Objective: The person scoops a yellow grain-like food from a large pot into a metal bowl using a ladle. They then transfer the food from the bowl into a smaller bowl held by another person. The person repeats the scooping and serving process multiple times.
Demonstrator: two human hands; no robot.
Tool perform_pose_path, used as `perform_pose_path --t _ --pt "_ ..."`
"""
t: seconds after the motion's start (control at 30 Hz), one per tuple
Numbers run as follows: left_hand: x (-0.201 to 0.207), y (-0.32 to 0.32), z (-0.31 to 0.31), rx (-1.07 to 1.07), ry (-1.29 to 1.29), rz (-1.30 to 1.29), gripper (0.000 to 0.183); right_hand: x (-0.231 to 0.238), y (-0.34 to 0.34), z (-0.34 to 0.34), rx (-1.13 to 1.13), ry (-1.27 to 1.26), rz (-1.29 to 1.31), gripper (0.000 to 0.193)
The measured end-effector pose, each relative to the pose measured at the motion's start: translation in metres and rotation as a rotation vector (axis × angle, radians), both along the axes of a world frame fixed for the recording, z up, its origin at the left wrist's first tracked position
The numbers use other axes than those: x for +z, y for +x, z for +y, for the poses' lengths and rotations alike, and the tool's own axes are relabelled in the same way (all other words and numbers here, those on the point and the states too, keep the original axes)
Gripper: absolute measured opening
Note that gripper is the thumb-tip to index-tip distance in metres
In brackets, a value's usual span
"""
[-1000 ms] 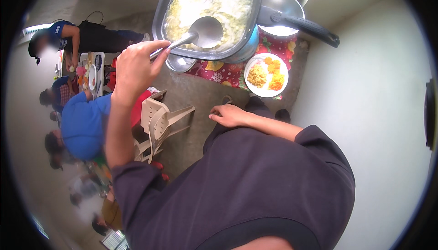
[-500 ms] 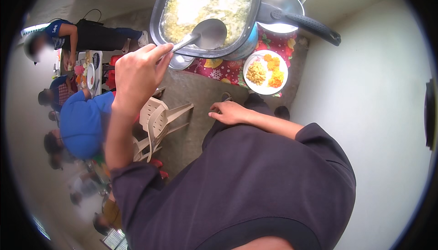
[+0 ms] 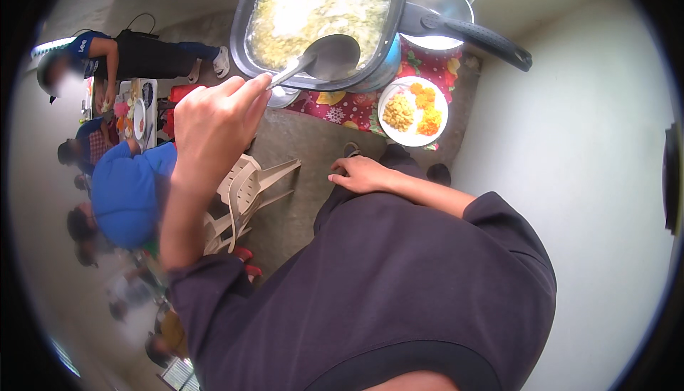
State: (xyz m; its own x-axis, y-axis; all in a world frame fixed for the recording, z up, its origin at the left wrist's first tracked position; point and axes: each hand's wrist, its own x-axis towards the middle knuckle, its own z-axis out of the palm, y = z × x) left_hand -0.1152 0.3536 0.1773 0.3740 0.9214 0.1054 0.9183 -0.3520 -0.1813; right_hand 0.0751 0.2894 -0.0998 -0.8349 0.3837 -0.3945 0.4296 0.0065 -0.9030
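My left hand (image 3: 217, 116) is closed round the handle of a large cooking spoon (image 3: 336, 56) with a dark, broad bowl. The spoon's bowl is over the near side of a square black pan (image 3: 242, 43). Inside the pan is a pale, yellowish, bubbling liquid with small chopped pieces (image 3: 320, 9); bright glare hides part of it. My right hand (image 3: 361, 175) hangs low by my thigh, away from the pan, with its fingers loosely apart and nothing in them. The pan's black handle (image 3: 491, 43) points right, untouched.
A white plate (image 3: 402, 136) with several heaps of chopped yellow and orange food lies on a red patterned tablecloth (image 3: 356, 111). Behind the pan's handle sits a metal bowl-shaped pan (image 3: 445, 6). A beige plastic chair (image 3: 242, 184) and seated people, one in blue (image 3: 125, 198), are left; a wall (image 3: 577, 141) is right.
The spoon's bowl has shifted slightly right and toward me over the pan. My left hand has moved slightly left and down in the picture. My right hand stays by my thigh.
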Motion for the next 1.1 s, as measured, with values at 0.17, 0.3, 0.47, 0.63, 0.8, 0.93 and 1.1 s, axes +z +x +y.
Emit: perform_pose_path --t 0.17,0.3,0.47,0.63,0.8,0.93,1.1 --pt "-0.002 0.004 -0.004 -0.089 0.047 0.037 0.023 0.001 0.001 0.002 -0.003 0.011 -0.001 0.053" --pt "0.0 0.008 -0.006 -0.137 0.069 0.051 0.026 0.0 0.001 0.003 0.004 0.008 -0.005 0.052" --pt "0.001 0.011 -0.013 -0.161 0.143 0.102 0.019 0.003 0.002 0.006 0.001 0.012 -0.005 0.052" --pt "-0.001 0.015 -0.022 -0.167 0.169 0.154 0.019 -0.001 0.003 0.006 -0.014 0.005 -0.003 0.053" --pt "-0.003 0.016 -0.029 -0.172 0.181 0.162 0.019 -0.001 0.002 0.007 0.001 -0.002 -0.016 0.053" --pt "-0.001 0.017 -0.031 -0.158 0.144 0.155 0.025 0.0 0.001 0.008 0.002 -0.001 -0.009 0.054" --pt "-0.001 0.016 -0.032 -0.167 0.15 0.15 0.026 0.002 -0.001 0.009 0.015 0.004 -0.021 0.055"
